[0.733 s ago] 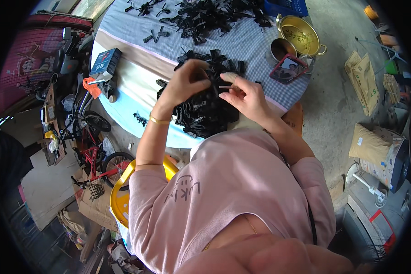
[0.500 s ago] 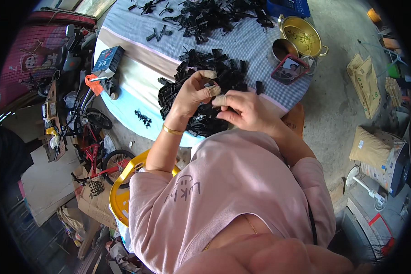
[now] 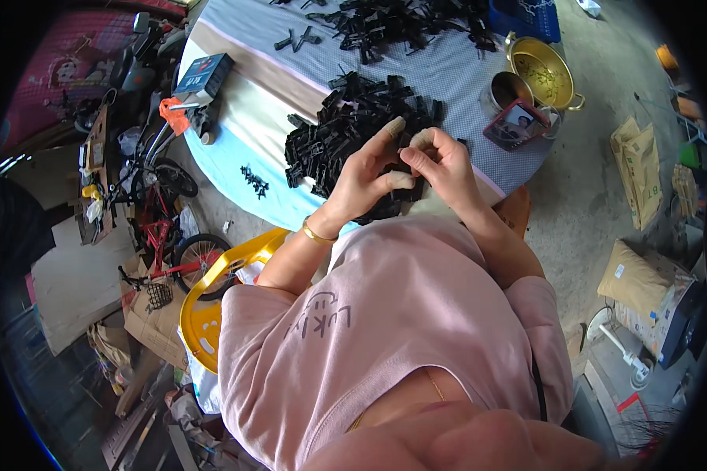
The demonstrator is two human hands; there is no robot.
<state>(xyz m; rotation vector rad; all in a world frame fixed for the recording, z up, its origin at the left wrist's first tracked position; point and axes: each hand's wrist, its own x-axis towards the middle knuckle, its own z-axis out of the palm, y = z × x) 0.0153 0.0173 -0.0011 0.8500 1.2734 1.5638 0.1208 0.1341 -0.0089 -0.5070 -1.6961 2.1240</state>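
Left hand [image 3: 369,169] holds thumb and forefinger spread above the pile [image 3: 342,118]; just beside it, the right hand [image 3: 448,169] curls its fingertips close, though whether they pinch anything cannot be told. A brushing wrist could knock loose pieces off the table [image 3: 271,114], since the pile sits at its near edge, black, heaped and tangled, faintly glossy.

A rounded, cloth-covered table [image 3: 247,98] with pale stripes carries heaped black plastic pieces [image 3: 330,137] and a blue rectangular box [image 3: 204,76].
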